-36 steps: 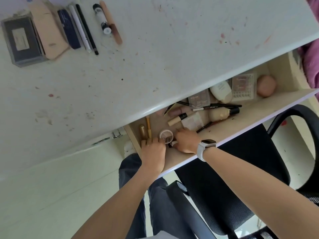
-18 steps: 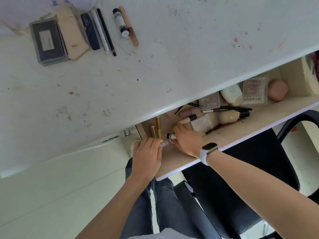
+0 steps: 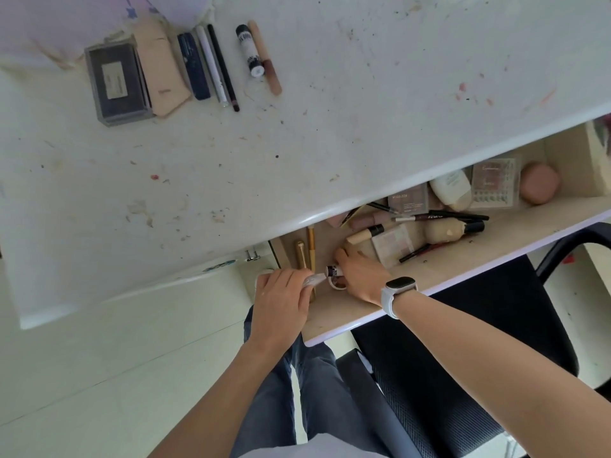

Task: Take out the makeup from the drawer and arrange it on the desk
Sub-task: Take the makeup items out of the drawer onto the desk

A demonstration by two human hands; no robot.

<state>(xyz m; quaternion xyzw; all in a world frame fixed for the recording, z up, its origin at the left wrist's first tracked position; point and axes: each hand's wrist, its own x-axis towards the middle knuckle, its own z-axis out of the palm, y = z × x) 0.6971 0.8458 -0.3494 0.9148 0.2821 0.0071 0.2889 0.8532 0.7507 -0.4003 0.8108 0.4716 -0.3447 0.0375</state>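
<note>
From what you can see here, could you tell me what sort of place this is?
Probably a home dressing or study corner: a stained white desk with makeup laid in a row, an open drawer full of cosmetics, and a black office chair pulled up to it.

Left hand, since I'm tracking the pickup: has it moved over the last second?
Yes. Judged against the gold tubes in the drawer, the left hand, gripping a small tube, has shifted left, toward the drawer's left end.
</note>
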